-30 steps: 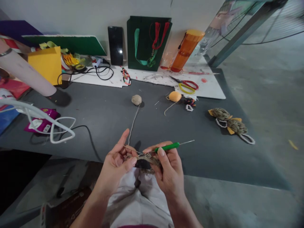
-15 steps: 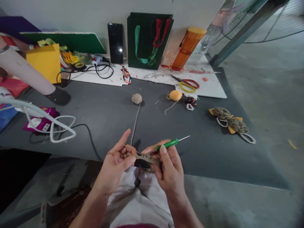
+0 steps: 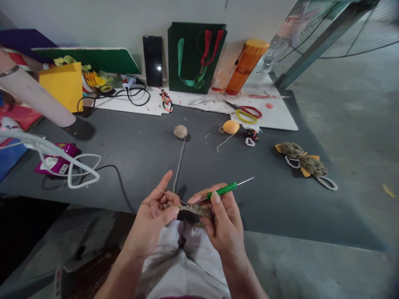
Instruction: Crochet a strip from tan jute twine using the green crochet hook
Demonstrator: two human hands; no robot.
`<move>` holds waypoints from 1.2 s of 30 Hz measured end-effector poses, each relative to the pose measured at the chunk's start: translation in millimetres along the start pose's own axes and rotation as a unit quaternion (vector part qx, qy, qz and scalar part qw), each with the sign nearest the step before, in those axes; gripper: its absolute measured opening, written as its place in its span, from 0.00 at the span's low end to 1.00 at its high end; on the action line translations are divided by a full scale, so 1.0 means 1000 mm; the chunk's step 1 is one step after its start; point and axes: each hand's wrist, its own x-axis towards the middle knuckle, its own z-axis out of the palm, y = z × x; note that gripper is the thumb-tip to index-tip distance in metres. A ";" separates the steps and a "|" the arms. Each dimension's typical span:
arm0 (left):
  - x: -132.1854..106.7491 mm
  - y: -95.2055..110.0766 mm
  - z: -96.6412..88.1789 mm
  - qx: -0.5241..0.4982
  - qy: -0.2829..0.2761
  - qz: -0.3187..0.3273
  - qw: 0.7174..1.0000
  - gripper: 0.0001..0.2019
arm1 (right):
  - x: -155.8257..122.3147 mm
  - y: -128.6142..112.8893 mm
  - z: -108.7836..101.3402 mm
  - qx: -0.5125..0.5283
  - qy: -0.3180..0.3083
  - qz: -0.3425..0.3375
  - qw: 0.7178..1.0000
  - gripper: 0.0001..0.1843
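Note:
A green-handled crochet hook [image 3: 225, 189] lies in the closed fingers of my right hand [image 3: 227, 220]. One metal end points off to the right; the other reaches the top edge of a brown crocheted piece [image 3: 199, 210]. My left hand [image 3: 155, 216] pinches that piece at its left end, with the index finger raised and yarn [image 3: 178, 166] running over it. This strand leads back to a small beige yarn ball [image 3: 180, 131] on the grey table. My right fingers also touch the crocheted piece, whose lower part is partly hidden by the hands.
An orange yarn ball [image 3: 231, 127], scissors [image 3: 247, 114] and a beaded ring [image 3: 249, 142] lie beyond my hands. Brown braided pieces [image 3: 301, 158] rest to the right. At the back stand a phone [image 3: 153, 61], a dark green bag [image 3: 196, 58] and an orange bottle [image 3: 246, 66]. White cables [image 3: 82, 172] hang at left.
The hook's free end has shifted slightly right and its handle tilts a little more. Both hands keep their hold on the work. The whole view has shifted slightly.

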 end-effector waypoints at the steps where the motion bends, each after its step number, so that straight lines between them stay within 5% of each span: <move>1: 0.000 0.000 0.000 -0.001 0.001 0.001 1.000 0.32 | 0.000 0.000 0.001 0.002 -0.004 0.000 1.000 0.16; 36: 0.000 -0.002 -0.005 0.050 0.011 0.021 0.998 0.37 | 0.002 -0.001 0.003 0.000 0.013 -0.010 1.000 0.14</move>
